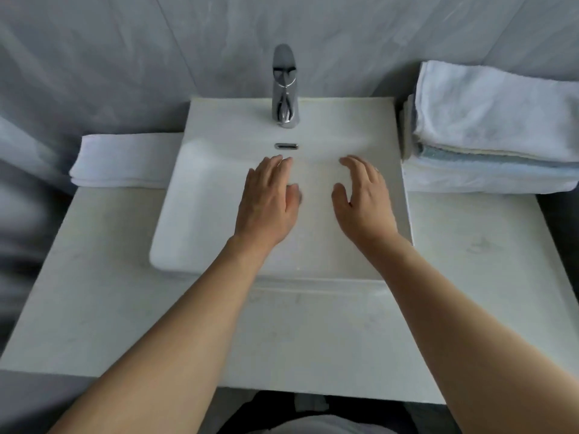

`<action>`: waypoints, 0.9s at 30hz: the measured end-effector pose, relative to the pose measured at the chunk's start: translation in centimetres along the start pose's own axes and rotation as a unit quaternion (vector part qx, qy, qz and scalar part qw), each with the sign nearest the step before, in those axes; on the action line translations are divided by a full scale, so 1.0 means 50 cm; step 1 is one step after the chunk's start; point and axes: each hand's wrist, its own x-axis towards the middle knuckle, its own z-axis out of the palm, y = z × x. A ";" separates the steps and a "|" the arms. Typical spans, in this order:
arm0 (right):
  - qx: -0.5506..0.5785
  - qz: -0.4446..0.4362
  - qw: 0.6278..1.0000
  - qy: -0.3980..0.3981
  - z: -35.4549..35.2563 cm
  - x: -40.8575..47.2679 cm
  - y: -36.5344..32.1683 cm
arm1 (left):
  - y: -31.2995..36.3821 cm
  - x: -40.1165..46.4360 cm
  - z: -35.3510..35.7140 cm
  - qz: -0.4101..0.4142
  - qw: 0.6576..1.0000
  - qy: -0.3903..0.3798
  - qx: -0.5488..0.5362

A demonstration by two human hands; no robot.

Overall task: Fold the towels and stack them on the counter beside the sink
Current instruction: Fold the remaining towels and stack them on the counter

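A stack of folded towels sits on the counter to the right of the sink, white ones on top and bottom with light blue and grey layers between. One folded white towel lies on the counter left of the sink. My left hand and my right hand hover side by side over the sink basin, palms down, fingers relaxed and slightly spread, holding nothing. Both are well apart from either towel.
A chrome faucet stands at the back of the sink, with an overflow slot just beyond my fingertips. Grey tiled wall runs behind. The counter's front edge is close to my body.
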 end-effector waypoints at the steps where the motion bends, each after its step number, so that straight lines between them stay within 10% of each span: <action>1: 0.003 -0.004 1.000 -0.001 0.012 -0.005 -0.016 | -0.018 -0.014 -0.011 -0.007 1.000 -0.002 0.004; 22: 0.040 -0.060 0.995 -0.069 0.444 0.085 -0.464 | -0.574 -0.075 -0.256 -0.148 0.985 0.077 -0.038; 27: 0.222 0.229 0.942 -0.110 0.549 0.137 -0.574 | -0.720 -0.078 -0.292 -0.282 0.952 0.047 -0.111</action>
